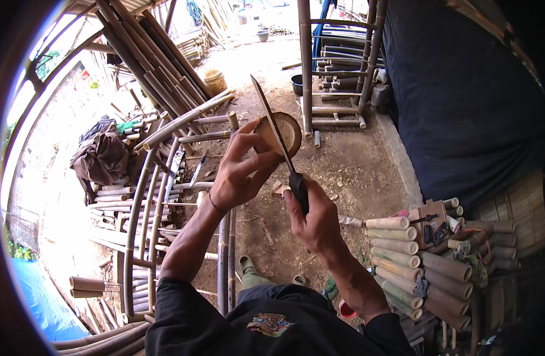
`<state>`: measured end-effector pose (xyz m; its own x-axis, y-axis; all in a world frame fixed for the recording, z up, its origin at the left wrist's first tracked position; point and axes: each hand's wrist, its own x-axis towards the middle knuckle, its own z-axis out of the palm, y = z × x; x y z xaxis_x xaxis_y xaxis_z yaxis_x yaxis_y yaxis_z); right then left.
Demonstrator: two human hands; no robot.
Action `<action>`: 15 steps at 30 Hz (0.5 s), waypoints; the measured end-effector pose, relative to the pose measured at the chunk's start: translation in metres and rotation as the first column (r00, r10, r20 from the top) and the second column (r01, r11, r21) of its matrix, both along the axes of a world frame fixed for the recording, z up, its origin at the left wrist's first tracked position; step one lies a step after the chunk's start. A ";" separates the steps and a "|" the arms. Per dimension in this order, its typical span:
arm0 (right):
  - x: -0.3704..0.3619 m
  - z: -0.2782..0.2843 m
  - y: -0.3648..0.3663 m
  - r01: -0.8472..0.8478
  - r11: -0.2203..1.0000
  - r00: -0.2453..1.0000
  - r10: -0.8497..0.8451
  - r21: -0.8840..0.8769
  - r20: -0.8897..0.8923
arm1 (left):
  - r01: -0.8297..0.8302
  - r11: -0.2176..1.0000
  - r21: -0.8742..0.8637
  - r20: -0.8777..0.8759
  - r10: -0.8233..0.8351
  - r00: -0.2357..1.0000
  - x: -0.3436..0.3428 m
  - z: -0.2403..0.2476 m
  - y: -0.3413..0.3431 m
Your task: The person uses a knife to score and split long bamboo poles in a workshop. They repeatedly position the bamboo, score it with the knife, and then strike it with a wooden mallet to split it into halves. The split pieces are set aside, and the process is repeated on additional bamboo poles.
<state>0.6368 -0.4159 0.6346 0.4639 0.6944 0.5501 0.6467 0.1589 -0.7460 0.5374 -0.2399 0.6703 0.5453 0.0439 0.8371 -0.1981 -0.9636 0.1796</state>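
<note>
My left hand [241,172] grips a short, thick piece of bamboo [292,135] in front of my chest, its round, pale end turned up toward me. The fingers curl around its left side. In my right hand [315,219] is a long knife [264,102], the fist closed around its black handle. Its blade points up and slightly left, crossing over the round end of the bamboo. Whether the edge bites into it I cannot tell.
A bamboo frame [143,216] stands close on my left, beside stacked poles. Thick bamboo lengths [391,234] are piled at the lower right, with a brown box [429,222] on them. Ahead is a ladder-like bamboo rack [338,113]. A dark sheet [456,113] hangs on the right.
</note>
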 end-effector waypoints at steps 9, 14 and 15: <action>-0.008 0.003 -0.003 0.046 0.999 0.998 -0.046 -0.007 0.037 | -0.012 1.000 -0.012 -0.004 0.012 1.000 -0.005 -0.008 -0.004; -0.013 0.001 -0.008 0.070 0.997 0.995 -0.068 -0.026 0.076 | -0.066 0.995 -0.080 0.025 0.069 0.997 -0.014 -0.010 -0.011; -0.014 0.002 -0.010 0.072 0.996 0.995 -0.068 -0.056 0.075 | -0.049 0.988 -0.149 0.047 0.057 0.997 -0.013 -0.010 -0.013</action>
<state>0.6233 -0.4264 0.6370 0.4730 0.6933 0.5437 0.7075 0.0689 -0.7034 0.5246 -0.2526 0.6600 0.4960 0.1972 0.8456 -0.1598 -0.9365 0.3121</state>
